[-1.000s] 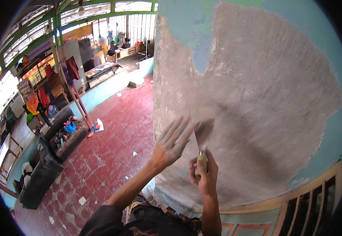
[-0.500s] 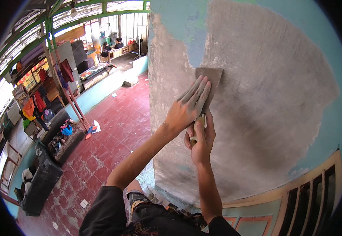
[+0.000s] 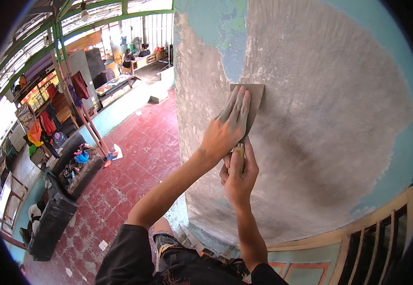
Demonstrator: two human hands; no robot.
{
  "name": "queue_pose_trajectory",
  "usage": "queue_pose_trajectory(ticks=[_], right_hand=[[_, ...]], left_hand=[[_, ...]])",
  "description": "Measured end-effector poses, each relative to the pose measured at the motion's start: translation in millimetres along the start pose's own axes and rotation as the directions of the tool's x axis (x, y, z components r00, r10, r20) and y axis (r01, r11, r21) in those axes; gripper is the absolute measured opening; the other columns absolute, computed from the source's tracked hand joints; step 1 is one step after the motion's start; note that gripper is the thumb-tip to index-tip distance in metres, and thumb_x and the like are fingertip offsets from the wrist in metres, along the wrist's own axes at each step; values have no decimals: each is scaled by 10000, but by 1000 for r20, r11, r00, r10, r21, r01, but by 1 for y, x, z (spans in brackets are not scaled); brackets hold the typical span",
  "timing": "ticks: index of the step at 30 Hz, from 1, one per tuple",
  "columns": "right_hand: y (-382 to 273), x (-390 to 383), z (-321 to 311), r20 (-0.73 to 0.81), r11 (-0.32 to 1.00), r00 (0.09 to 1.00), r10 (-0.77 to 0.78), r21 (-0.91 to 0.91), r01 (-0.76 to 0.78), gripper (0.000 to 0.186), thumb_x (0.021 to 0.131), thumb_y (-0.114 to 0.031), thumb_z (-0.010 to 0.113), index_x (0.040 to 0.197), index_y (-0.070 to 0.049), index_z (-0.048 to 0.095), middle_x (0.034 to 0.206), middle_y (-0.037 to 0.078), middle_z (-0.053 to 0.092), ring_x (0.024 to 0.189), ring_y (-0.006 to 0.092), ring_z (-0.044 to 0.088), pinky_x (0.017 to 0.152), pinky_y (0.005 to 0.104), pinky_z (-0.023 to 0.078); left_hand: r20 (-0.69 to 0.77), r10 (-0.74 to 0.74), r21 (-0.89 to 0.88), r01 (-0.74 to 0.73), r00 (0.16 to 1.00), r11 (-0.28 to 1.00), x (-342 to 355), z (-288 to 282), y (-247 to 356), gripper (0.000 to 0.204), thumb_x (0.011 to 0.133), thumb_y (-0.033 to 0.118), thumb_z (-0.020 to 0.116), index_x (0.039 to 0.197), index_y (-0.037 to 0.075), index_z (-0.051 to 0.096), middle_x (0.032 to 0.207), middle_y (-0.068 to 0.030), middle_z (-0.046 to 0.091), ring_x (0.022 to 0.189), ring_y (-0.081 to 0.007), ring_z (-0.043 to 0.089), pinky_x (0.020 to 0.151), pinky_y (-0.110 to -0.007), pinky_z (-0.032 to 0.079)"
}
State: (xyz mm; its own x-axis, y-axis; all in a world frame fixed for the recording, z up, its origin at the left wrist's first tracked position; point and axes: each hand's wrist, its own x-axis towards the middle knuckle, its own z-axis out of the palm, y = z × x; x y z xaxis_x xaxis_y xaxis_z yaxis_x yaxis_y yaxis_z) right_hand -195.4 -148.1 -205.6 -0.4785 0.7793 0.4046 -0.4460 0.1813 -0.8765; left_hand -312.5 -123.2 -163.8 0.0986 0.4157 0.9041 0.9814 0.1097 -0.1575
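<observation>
A wide-bladed scraper (image 3: 256,97) lies against the bare grey plaster of the wall (image 3: 330,95), just below a strip of remaining blue-green paint (image 3: 234,61). My right hand (image 3: 241,183) is wrapped around its pale handle (image 3: 238,159), below the blade. My left hand (image 3: 227,128) presses on the blade with fingers stretched out, pointing up; grey dust coats them. The left wrist crosses just above the right hand. Part of the blade is hidden under the left fingers.
Turquoise paint (image 3: 408,142) borders the bare patch at right. Below it sits a wooden frame with bars (image 3: 358,251). Red floor tiles (image 3: 135,164) with scattered debris extend to the left, beside a low dark ledge (image 3: 54,221). People (image 3: 128,58) sit far off at the back.
The view has shifted slightly, the wall moving a little left in it. The scraper's blade sits slightly lower against the paint strip, and its handle has tilted, hiding the hole at its end.
</observation>
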Motion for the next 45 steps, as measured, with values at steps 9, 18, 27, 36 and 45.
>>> queue_pose_trajectory(ticks=[9, 18, 27, 36, 45], right_hand=[[10, -5, 11, -99, 964, 983, -156, -231, 130, 460, 985, -98, 457, 1398, 90, 384, 760, 80, 604, 533, 64, 533, 474, 226, 426], [19, 20, 21, -115, 957, 961, -252, -174, 231, 485, 1000, -162, 479, 1415, 69, 381, 731, -9, 501, 557, 15, 394, 397, 181, 301], [1, 19, 27, -28, 979, 981, -190, -86, 187, 465, 1008, -126, 470, 1403, 99, 377, 808, 48, 583, 620, 32, 509, 498, 195, 414], [15, -6, 14, -128, 990, 984, -124, -78, 115, 462, 992, -101, 449, 1416, 66, 376, 725, 17, 508, 538, 18, 414, 405, 182, 325], [11, 18, 27, -106, 965, 964, -245, -126, 231, 446, 1005, -134, 423, 1422, 25, 403, 658, -19, 439, 487, 4, 326, 370, 180, 254]], left_hand=[[-104, 34, -78, -42, 994, 996, -3, 5, -4, 564, 815, 10, 600, 1340, -117, 439, 1359, -250, 507, 1261, -311, 528, 893, -300, 554], [-155, 74, -16, -78, 985, 997, 13, 11, -21, 571, 806, -11, 560, 1351, -120, 430, 1366, -251, 499, 1305, -341, 482, 879, -298, 561], [-125, 77, -120, -93, 989, 988, 20, -7, -35, 562, 805, -12, 544, 1354, -84, 448, 1379, -227, 499, 1304, -307, 488, 938, -310, 533], [-6, -23, -146, 22, 1000, 989, -4, -2, -3, 563, 814, -18, 549, 1351, -129, 419, 1402, -255, 460, 1310, -337, 475, 971, -318, 517], [-102, 26, -2, -26, 994, 1000, 15, 5, -22, 617, 803, -16, 569, 1384, -106, 382, 1419, -261, 436, 1301, -333, 480, 905, -319, 554]])
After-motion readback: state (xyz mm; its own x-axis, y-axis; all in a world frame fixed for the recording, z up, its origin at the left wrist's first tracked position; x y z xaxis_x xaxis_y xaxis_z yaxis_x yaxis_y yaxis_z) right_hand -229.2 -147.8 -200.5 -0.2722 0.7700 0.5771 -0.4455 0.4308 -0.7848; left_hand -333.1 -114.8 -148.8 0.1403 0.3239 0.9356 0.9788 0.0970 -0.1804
